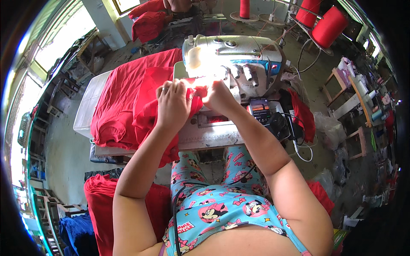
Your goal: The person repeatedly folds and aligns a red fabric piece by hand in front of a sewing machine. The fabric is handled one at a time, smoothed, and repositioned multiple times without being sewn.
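Red fabric (147,91) is bunched in front of the sewing machine (252,53), which is white and grey with a blue stripe. My left hand (174,100) is closed on the fabric, fingers bent over its edge; a ring shows on one finger. Close to its right, my right hand (217,94) grips the same fabric with curled fingers, just below the machine's brightly lit needle area. Glare hides the needle and the fabric edge there. The cloth hangs over the front edge of the sewing table (205,136) by my left forearm.
More red cloth (124,102) lies over a pale plastic bin (87,102) to the left. A lit phone (259,110) and black cables sit right of my right forearm. Red thread cones (331,26) stand at the upper right. A red cloth pile (100,205) is at lower left.
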`<state>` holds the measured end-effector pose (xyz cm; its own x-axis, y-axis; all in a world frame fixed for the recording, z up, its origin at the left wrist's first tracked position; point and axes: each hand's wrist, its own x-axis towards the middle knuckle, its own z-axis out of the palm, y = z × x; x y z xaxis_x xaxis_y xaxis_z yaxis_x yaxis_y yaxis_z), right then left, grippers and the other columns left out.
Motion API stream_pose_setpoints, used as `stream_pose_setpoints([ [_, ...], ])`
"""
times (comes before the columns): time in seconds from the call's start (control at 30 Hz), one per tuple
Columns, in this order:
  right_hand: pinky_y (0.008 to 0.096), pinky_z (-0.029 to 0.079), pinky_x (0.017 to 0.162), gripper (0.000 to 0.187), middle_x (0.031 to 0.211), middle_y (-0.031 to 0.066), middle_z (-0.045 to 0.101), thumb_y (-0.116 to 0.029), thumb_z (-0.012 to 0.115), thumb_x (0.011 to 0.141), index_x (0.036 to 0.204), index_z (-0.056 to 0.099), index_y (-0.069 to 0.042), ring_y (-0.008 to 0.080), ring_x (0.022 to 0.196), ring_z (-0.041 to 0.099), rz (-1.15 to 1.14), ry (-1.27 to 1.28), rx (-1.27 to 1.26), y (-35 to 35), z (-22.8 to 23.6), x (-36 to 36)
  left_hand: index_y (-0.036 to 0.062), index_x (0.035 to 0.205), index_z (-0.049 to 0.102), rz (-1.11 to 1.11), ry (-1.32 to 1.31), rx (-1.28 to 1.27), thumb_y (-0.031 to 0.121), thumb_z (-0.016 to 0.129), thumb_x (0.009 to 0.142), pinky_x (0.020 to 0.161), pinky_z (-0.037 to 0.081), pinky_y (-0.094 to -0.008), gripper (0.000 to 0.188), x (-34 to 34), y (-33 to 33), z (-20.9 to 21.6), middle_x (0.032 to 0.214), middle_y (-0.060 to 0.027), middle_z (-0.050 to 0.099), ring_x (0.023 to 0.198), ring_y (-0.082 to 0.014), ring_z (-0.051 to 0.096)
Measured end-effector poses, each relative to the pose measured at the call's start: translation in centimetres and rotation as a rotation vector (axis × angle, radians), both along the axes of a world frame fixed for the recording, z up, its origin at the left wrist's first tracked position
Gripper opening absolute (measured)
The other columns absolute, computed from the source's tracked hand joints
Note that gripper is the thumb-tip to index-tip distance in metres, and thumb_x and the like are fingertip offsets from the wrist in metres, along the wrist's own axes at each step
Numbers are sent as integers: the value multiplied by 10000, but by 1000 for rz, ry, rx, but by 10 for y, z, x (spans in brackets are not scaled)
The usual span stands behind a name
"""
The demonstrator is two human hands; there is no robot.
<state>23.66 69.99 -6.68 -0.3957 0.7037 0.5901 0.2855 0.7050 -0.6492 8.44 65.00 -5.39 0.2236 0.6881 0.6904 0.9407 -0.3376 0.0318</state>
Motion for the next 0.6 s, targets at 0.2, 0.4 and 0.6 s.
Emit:
stream_pose_setpoints([
  [0.2, 357, 506, 607, 168, 749, 173, 656, -4, 568, 700, 827, 677, -14, 313, 669, 643, -112, 82, 28, 6, 0, -7, 47, 1161, 538, -336, -118, -949, 251, 585, 859, 811, 477, -412, 368, 4, -43, -63, 973, -191, 635, 932, -339, 612],
  [0.4, 308, 475, 520, 178, 622, 142, 639, -32, 514, 727, 812, 664, 12, 218, 514, 612, -150, 90, -92, -11, -24, 12, 53, 929, 601, 14, -81, -110, 258, 506, 915, 615, 511, -431, 226, -37, -21, -38, 797, -190, 646, 692, -351, 628],
  [0.6, 274, 513, 770, 302, 928, 124, 661, 155, 495, 722, 952, 649, 37, 182, 846, 639, -79, 586, -345, -66, -114, -8, 28, 1229, 515, -114, 85, -381, 273, 550, 882, 1006, 369, -430, 427, -50, -47, -67, 1260, -202, 510, 1187, -354, 474],
])
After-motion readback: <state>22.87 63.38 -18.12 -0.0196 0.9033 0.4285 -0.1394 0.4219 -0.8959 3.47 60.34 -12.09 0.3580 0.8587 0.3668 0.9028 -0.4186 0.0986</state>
